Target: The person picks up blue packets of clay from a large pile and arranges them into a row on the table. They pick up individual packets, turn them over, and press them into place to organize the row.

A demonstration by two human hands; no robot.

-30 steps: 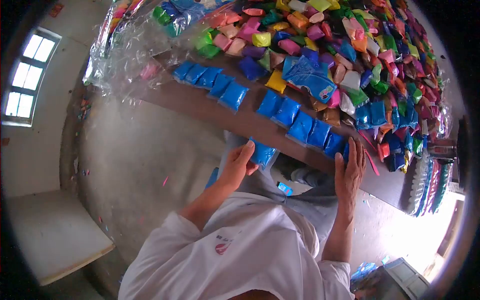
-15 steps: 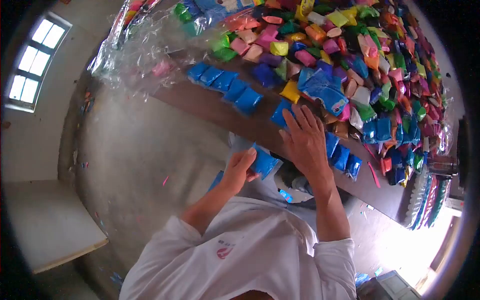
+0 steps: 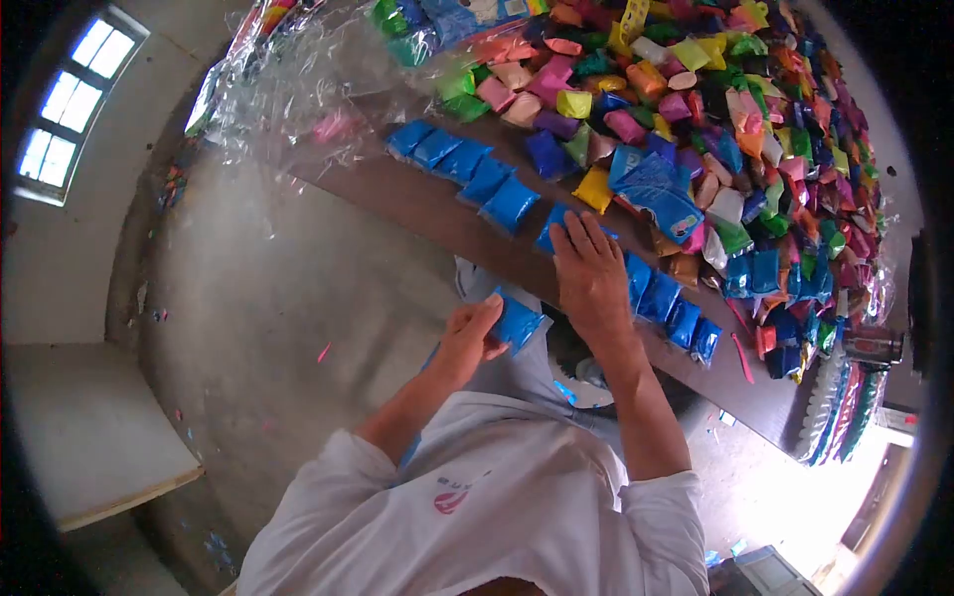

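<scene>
My left hand (image 3: 465,343) is closed around a blue packet (image 3: 517,322), its thumb on top, above my lap. Over the table's front edge my right hand (image 3: 593,273) reaches out, palm down. Its fingers are extended and rest on another blue packet (image 3: 556,226), partly covering it. To the left along the edge lies a row of several blue packets (image 3: 461,159). Just right of my wrist, more blue packets (image 3: 659,296) form a second row. What lies under my right palm is hidden.
A big pile of small coloured packets (image 3: 686,104) covers the far side of the brown table (image 3: 397,204). Clear plastic wrapping (image 3: 288,99) lies at the left end, and a printed blue bag (image 3: 656,189) sits near my right hand. A pink stick (image 3: 742,358) lies at right.
My right hand's fingers have come closer together and shifted a little down over the blue packet. More of the right-hand row shows. My left hand still holds its packet.
</scene>
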